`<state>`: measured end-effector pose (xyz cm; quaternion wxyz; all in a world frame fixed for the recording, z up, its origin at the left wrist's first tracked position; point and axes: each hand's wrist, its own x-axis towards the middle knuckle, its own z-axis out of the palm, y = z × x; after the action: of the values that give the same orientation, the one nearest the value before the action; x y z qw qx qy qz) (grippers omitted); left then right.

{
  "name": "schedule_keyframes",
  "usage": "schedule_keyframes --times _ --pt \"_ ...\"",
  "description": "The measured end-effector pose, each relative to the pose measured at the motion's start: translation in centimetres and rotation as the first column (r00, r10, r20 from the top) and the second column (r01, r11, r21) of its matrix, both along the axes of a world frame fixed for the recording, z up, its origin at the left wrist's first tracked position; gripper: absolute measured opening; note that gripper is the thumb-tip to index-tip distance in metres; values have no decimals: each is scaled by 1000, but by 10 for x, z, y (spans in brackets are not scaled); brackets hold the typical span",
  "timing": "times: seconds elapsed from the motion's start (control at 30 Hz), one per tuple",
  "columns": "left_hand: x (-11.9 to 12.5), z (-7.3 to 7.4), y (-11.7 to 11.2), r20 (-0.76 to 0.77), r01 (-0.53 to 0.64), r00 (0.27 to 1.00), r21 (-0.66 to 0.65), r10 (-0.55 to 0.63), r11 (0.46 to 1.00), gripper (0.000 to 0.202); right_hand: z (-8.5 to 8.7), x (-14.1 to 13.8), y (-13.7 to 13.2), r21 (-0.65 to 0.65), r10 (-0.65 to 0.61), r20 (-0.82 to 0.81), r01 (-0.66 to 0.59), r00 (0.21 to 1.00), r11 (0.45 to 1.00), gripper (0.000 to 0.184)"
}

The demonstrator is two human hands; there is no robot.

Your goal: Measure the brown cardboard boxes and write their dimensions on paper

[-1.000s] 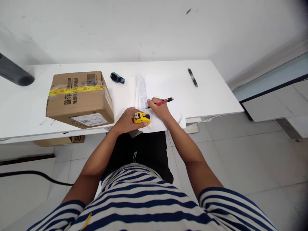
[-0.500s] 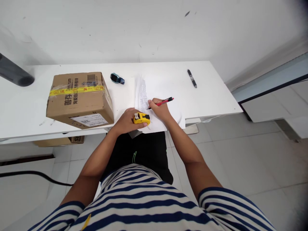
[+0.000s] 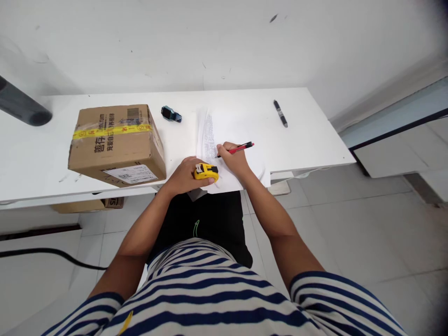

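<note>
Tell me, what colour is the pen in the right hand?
The pen is red and black, best seen in the head view.

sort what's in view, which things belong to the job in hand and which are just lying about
Belong:
yellow tape measure, in the left hand
red-and-black pen, in the right hand
written-on sheets of paper

Apparently just lying about:
taped cardboard box
wristwatch
black-and-grey pen

The left hand (image 3: 182, 176) grips a yellow tape measure (image 3: 206, 171) at the near edge of the tabletop (image 3: 308, 144); the right hand (image 3: 234, 160) holds a red-and-black pen (image 3: 241, 147), tip toward the written-on paper (image 3: 209, 134). A taped cardboard box (image 3: 114, 144) stands to the left, a watch (image 3: 170, 114) (its face dark) lies near it, and a black pen (image 3: 280, 113) lies farther right.
</note>
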<state>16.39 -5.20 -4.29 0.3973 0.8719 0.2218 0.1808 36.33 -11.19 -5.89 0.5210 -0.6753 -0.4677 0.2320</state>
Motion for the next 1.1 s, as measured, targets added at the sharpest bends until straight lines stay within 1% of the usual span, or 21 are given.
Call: schedule_keyframes --times 0.07,0.23,0.43,0.53,0.8,0.9,0.97,1.03,1.1 --pt "0 0 0 10 3 1000 7 -3 1000 43 -1 0 1 25 -34 -15 34 999 999 41" --pt "-1 -2 1 -5 -3 1000 8 3 1000 44 0 1 1 16 7 -7 -7 1000 1000 42" --pt "0 -1 1 14 -1 1000 7 1 1000 41 1 -1 0 22 -30 -13 30 999 999 42" --pt "0 1 1 24 24 999 6 -24 1000 40 1 -1 -1 37 -56 -25 57 998 998 41" --pt "-2 -3 2 19 4 1000 5 -4 1000 44 0 0 0 15 -31 -38 32 999 999 39" --pt "-4 -3 1 23 -2 1000 4 2 1000 46 0 -2 -2 5 -38 45 37 998 999 39" --pt "-5 -2 -2 36 -9 999 9 8 1000 46 -1 -3 -3 17 -111 127 110 986 994 38" --pt "-6 -1 -5 59 -22 998 20 20 1000 45 -3 -4 -2 22 -199 234 199 952 980 32" --pt "-7 -3 -8 98 -35 995 25 33 999 43 -3 -4 3 -65 -224 344 261 912 963 28"
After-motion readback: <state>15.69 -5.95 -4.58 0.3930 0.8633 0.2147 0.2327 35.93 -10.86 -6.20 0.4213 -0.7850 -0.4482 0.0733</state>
